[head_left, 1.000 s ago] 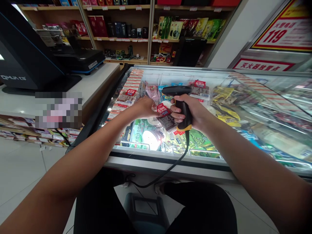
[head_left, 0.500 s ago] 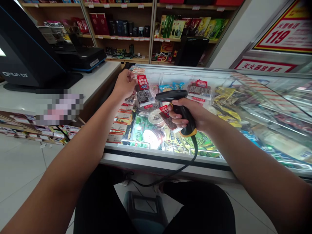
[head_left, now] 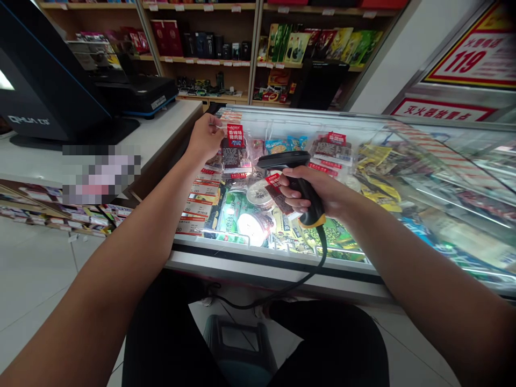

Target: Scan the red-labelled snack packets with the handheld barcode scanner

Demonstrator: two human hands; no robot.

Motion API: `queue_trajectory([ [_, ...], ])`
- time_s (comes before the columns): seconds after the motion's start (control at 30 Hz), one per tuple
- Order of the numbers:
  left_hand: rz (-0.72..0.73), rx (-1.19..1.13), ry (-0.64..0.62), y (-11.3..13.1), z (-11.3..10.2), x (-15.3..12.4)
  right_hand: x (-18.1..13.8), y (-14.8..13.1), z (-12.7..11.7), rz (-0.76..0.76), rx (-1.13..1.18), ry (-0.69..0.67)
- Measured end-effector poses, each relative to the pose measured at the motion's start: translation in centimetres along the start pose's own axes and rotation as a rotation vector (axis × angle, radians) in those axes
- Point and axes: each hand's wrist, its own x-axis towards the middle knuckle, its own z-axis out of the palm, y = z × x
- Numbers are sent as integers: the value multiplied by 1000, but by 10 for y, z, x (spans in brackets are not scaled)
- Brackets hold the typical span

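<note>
My left hand (head_left: 206, 137) is closed on a small dark snack packet with a red label (head_left: 234, 148), held up over the far left part of the glass-topped chest freezer (head_left: 282, 269). My right hand (head_left: 318, 193) grips a black barcode scanner with a yellow base (head_left: 296, 174), its head pointing left toward the packet. A second similar red-labelled packet (head_left: 279, 196) is pinched under the fingers of my right hand against the scanner handle. The scanner's black cable (head_left: 282, 287) hangs down over the freezer's front edge.
The freezer holds several packaged foods under sliding glass. A white counter (head_left: 161, 131) at left carries a black register screen (head_left: 40, 91) and a black device (head_left: 137, 94). Wooden shelves of goods (head_left: 250, 48) stand behind. A grey bin (head_left: 237, 344) sits on the floor between my legs.
My left hand took one packet away from my right hand and lifted it up and to the left. It now holds it steady in front of the scanner, which has barely moved.
</note>
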Motion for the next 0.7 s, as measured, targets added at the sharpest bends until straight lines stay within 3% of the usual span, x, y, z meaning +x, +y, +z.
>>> queue_trajectory([
  [0.4,-12,-7,15,-6,-1,3,0,-1,-2,-33,10,-45],
  [0.7,72,-76,129,-22,-11,17,-4,-7,-8,-115,13,18],
])
